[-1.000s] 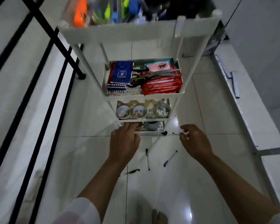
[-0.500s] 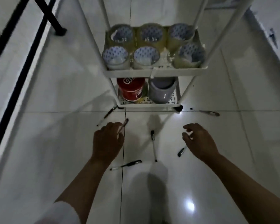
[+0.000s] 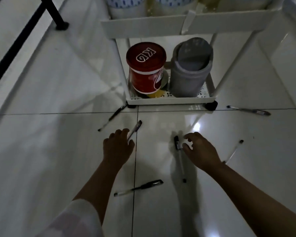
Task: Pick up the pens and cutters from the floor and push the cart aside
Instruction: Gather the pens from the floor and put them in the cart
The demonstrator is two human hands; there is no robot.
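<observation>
Down lower now, close to the floor; left hand (image 3: 117, 147) pinching one pen (image 3: 135, 130) as before; right hand (image 3: 199, 150) spread, closing in on second pen (image 3: 179, 156); more pens around both hands; cart (image 3: 171, 99) just ahead, not pushed yet.

Both bare forearms reach up from the lower frame toward its centre. The left hand (image 3: 118, 146), knuckles up, has its fingers curled around a clear black-capped pen (image 3: 134, 130). The right hand (image 3: 200, 150), right of centre, hangs with fingers spread and bent; whether they touch anything is unclear.
</observation>
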